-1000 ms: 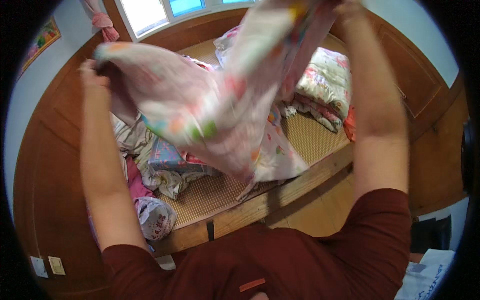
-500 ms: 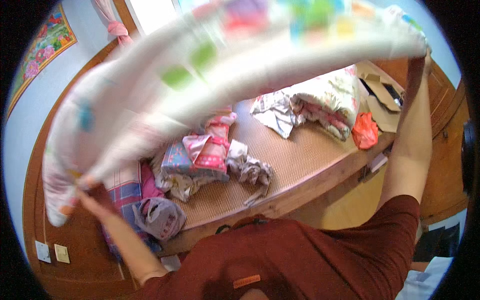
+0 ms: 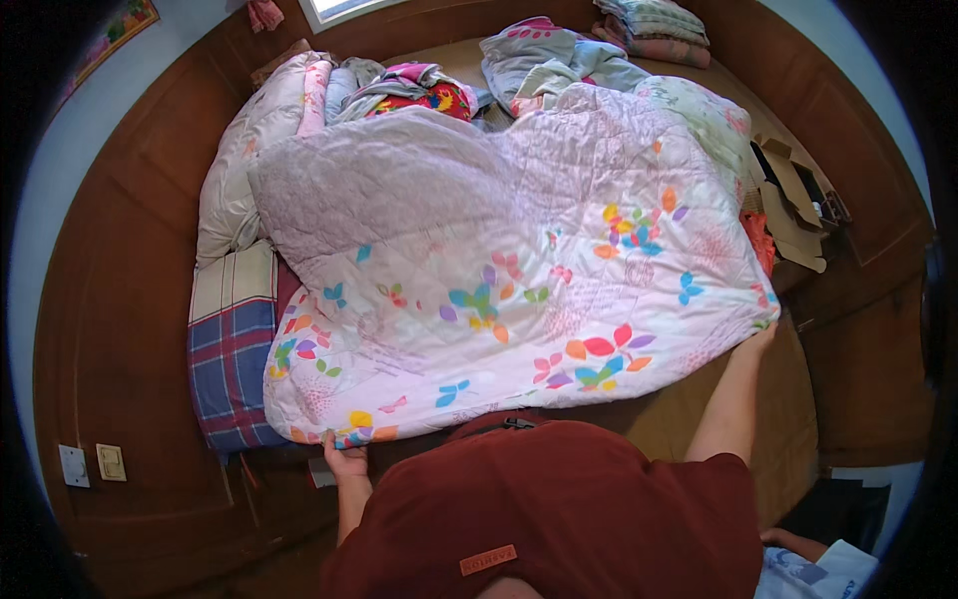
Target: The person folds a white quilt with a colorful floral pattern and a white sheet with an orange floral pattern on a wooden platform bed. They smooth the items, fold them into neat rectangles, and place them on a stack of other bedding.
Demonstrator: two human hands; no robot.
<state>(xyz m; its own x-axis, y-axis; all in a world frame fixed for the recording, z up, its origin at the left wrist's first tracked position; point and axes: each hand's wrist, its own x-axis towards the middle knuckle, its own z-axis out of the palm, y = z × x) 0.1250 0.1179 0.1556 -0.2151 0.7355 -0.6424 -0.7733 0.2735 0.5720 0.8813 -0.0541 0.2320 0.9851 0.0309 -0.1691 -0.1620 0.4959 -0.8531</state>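
Note:
A white quilt (image 3: 454, 349) printed with colourful leaves is spread in front of me over the bed and the things lying there. Its far part sags over a lump of clothes and bedding. My left hand (image 3: 344, 459) is closed on the quilt's near left corner, with the thumb on top. At the near right corner, my right hand (image 3: 760, 344) grips the quilt's edge with the arm stretched out. The near edge hangs close to my body, between the two hands.
Folded plaid bedding (image 3: 235, 339) and a white bundle (image 3: 259, 150) lie at the left. Clothes (image 3: 424, 95) and folded quilts (image 3: 659, 35) sit at the back. An open cardboard box (image 3: 793, 200) and a red plastic bag (image 3: 756, 240) are at the right. Part of another person's arm (image 3: 793, 542) shows low at right.
The quilt has come down from high in the air onto the bed and now covers the things there. Both hands have lowered toward me, still holding its corners.

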